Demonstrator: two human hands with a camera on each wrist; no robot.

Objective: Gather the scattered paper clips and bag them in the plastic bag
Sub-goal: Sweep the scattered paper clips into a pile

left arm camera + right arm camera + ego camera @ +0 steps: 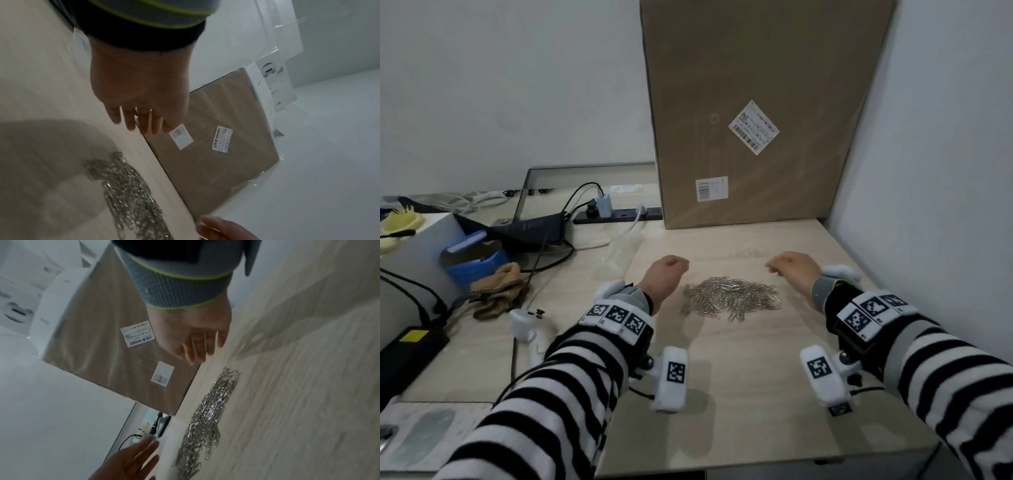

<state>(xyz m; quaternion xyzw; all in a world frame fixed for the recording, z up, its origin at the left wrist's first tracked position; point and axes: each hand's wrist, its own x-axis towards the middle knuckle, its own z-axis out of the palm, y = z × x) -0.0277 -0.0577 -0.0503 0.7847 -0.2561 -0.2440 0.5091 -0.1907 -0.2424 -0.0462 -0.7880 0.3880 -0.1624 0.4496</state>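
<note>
A heap of silver paper clips (732, 297) lies in the middle of the pale wooden table (739, 394). My left hand (666, 274) hovers just left of the heap, and my right hand (791, 269) just right of it. Neither touches the clips. The left wrist view shows my left fingers (139, 120) straight and empty above the clips (127, 191). My right fingers (197, 347) are likewise loose and empty beside the clips (207, 410). A clear plastic bag (619, 255) lies flat on the table, beyond and left of my left hand.
A tall wrapped cardboard box (756, 120) stands against the wall behind the clips. A white wall (928, 171) bounds the right side. To the left are a power strip (619, 214), cables, a white controller (530, 325), a brown cloth (500, 291) and a blue box (476, 253).
</note>
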